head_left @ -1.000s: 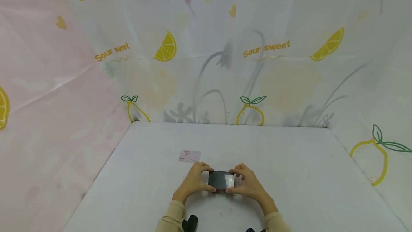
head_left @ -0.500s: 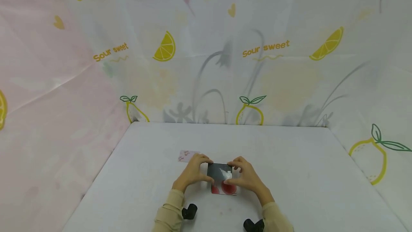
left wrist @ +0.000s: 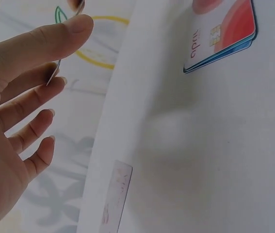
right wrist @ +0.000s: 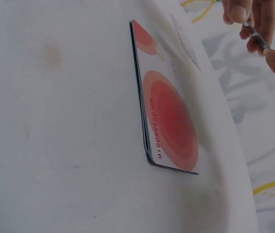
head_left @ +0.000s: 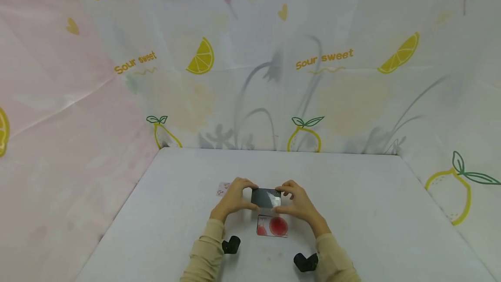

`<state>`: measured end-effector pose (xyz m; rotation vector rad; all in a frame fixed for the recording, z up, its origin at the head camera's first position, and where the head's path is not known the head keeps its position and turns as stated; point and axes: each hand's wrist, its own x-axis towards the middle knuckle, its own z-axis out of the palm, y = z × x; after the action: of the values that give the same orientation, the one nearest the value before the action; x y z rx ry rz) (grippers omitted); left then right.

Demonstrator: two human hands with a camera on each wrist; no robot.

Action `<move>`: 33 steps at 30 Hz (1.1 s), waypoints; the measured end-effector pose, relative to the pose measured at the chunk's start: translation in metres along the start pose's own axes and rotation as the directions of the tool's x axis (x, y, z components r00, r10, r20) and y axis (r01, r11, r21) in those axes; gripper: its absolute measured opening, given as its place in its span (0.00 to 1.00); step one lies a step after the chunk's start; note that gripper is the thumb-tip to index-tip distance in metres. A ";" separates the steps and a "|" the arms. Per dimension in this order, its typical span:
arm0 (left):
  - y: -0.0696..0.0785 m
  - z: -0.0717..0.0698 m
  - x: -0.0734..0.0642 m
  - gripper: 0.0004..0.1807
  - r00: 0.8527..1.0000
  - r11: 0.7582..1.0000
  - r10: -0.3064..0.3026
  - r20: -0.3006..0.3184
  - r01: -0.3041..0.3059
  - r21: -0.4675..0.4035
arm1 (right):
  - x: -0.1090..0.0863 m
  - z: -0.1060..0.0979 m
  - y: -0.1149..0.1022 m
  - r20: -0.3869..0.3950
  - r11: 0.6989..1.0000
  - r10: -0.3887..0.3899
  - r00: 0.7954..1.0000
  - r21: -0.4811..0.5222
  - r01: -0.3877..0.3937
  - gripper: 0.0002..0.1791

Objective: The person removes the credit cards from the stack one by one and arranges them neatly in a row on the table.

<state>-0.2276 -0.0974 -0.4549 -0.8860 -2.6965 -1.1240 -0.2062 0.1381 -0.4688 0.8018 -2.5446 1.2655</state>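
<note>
In the head view a dark, glossy card is held up over the table between both hands. My left hand pinches its left end between thumb and fingers; my right hand pinches the right end the same way. From the left wrist the card shows almost edge-on. Nearer the body lies a small stack of cards, its top card white with red circles. The right wrist view shows this stack with dark edges under the top card. A pale pink-patterned card lies partly behind the left hand.
The white table meets a lemon-printed cloth at its back edge and sides. A black wrist device sits at the left sleeve, another black device at the right.
Both hands have carried the dark card away from the body, off the spot over the stack. The red-circled top card has come into view, and the left hand now covers more of the pink-patterned card.
</note>
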 end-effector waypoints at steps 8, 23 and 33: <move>-0.007 -0.005 0.012 0.29 1.000 1.000 0.000 -0.013 0.000 0.007 | 0.013 -0.002 0.002 -0.006 0.999 0.044 0.999 -0.013 -0.044 0.31; -0.023 -0.009 0.031 0.29 0.995 0.996 -0.089 0.040 0.088 0.013 | 0.034 0.006 0.018 0.038 0.994 0.106 0.994 -0.018 -0.105 0.31; -0.043 0.000 0.033 0.31 0.995 0.994 -0.096 -0.007 0.096 0.058 | 0.042 0.015 0.026 0.010 0.991 0.131 0.991 -0.001 -0.131 0.32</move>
<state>-0.2783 -0.1053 -0.4720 -0.7526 -2.7801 -1.0571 -0.2542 0.1226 -0.4795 0.6513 -2.6434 1.3021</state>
